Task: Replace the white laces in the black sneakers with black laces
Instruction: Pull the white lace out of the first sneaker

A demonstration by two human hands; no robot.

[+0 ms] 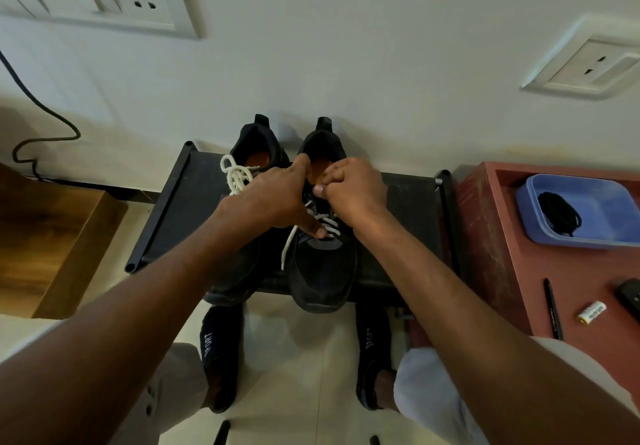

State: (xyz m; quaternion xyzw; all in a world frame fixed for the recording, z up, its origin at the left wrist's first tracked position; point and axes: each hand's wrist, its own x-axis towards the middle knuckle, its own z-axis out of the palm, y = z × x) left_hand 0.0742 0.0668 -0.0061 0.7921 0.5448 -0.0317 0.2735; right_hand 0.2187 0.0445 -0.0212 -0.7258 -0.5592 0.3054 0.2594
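Matt black cloth sneakers [320, 264], woven white laces [237, 176]

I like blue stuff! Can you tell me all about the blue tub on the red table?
The blue tub is a shallow rectangular container with rounded corners and no lid; it looks like plastic. It sits flat near the back of the red table, to the right of the sneakers, and runs off the picture's right edge, so part is hidden. Inside, on its left side, lies a loose bundle of black laces. Neither hand touches it.
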